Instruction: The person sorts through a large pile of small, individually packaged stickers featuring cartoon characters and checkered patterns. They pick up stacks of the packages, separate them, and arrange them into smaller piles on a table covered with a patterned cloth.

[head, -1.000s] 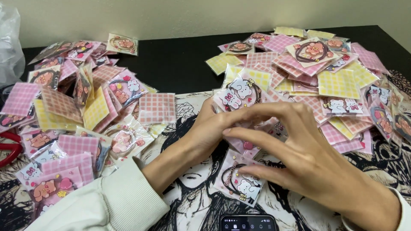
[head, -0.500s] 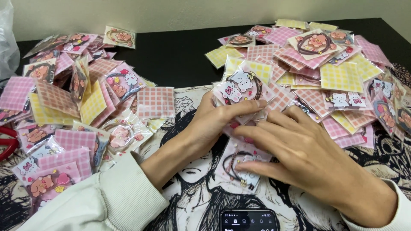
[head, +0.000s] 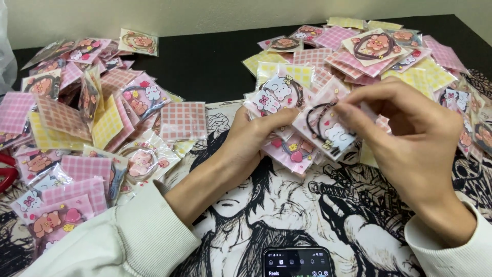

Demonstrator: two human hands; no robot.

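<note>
My left hand (head: 253, 138) holds a fanned stack of small clear packets (head: 287, 110), each with a pink checked card, cartoon animal charms and a hair tie. My right hand (head: 410, 128) pinches the top packet (head: 328, 128) of that stack by its upper right corner, fingers closed on it. Both hands hover above the black-and-white illustrated mat (head: 287, 205), in the middle of the view. Both sleeves are white.
A pile of similar pink and yellow packets (head: 77, 133) lies at the left. Another pile (head: 379, 56) spreads across the back right. A phone (head: 297, 262) with a lit screen lies at the near edge. A red object (head: 6, 172) shows at the far left edge.
Both hands have lifted the stack off the mat and fanned it out. My right hand moved from lying over the packets to pinching the top one.
</note>
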